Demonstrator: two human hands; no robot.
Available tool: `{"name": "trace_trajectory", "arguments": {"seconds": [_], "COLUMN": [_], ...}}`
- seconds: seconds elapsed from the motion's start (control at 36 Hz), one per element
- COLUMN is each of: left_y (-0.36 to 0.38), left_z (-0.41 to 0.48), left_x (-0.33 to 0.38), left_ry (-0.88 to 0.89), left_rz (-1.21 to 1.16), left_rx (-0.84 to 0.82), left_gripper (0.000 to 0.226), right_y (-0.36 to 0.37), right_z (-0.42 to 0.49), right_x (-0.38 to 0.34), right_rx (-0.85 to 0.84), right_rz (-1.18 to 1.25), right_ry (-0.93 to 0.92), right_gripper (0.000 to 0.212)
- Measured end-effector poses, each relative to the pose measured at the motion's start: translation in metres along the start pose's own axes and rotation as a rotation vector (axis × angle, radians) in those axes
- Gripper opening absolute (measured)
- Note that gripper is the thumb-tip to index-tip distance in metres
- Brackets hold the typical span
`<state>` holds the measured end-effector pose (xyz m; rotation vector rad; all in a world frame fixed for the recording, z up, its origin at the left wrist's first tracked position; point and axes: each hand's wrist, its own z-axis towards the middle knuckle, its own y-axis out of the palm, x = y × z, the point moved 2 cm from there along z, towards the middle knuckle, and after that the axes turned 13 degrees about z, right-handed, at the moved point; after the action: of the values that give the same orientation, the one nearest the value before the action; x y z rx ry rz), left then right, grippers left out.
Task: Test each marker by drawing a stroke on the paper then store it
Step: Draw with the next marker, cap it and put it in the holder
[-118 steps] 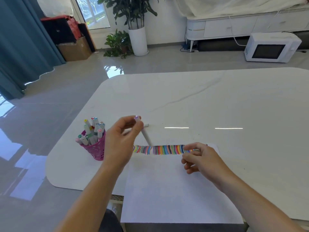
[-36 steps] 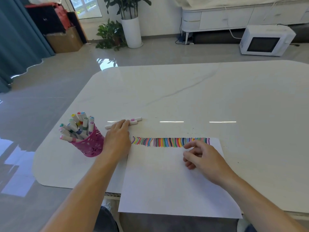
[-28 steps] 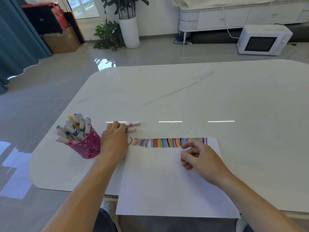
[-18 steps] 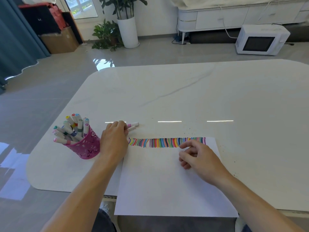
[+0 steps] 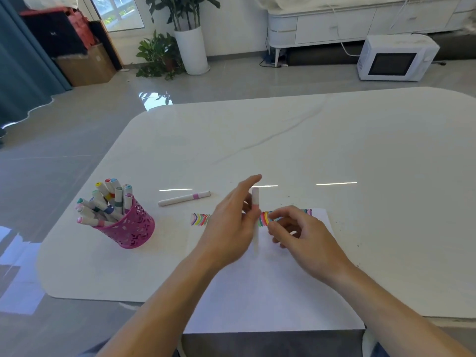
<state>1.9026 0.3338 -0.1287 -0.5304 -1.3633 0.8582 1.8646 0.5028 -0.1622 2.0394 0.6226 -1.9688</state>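
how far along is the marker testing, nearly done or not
Nearly done, by the look of it. Done: a long row of coloured strokes runs along the top of the paper, and the pink cup is full of markers. In hand: the left hand holds a pink-banded marker upright, with the right hand close beside it. Left: one marker lying on the table.

Both bare forearms reach forward from the lower edge and converge at the centre. The left hand (image 5: 229, 228) is raised, its forefinger stretched forward and up, the other fingers (image 5: 251, 215) curled against a slim upright stick — blurred. The right hand (image 5: 301, 235) sits just beside it, palm down, fingers bent toward the left.
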Motion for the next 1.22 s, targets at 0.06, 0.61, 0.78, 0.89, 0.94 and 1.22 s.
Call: {"name": "trace_trajectory", "arguments": {"seconds": [0.06,0.61,0.78,0.89,0.94,1.22], "left_y": [0.004,0.031,0.042,0.046,0.045,0.047], "left_z": [-0.001,-0.003,-0.004,-0.002,-0.002,-0.002], "left_x": [0.007,0.014,0.016,0.017,0.02,0.027], "left_ry": [-0.007,0.082,0.234,0.238,0.245,0.269], "left_rz": [-0.053,0.189,0.351,0.303,0.274,0.203], "left_rx": [-0.004,-0.176,-0.301,-0.275,-0.249,-0.205], "left_gripper": [0.047,0.009,0.031,0.028,0.028,0.024], "right_y": [0.0,-0.037,-0.042,-0.044,-0.046,-0.051], "right_z": [-0.001,-0.014,-0.018,-0.021,-0.023,-0.027], "right_x": [-0.002,0.002,0.003,0.002,0.003,-0.001], "right_rx": [-0.03,-0.066,-0.066,-0.102,-0.117,-0.111], "right_rz": [-0.041,-0.504,-0.708,-0.784,-0.82,-0.936], "right_ry": [-0.021,-0.135,-0.172,-0.14,-0.114,-0.122], "right_gripper": [0.011,0.007,0.026,0.033,0.037,0.051]}}
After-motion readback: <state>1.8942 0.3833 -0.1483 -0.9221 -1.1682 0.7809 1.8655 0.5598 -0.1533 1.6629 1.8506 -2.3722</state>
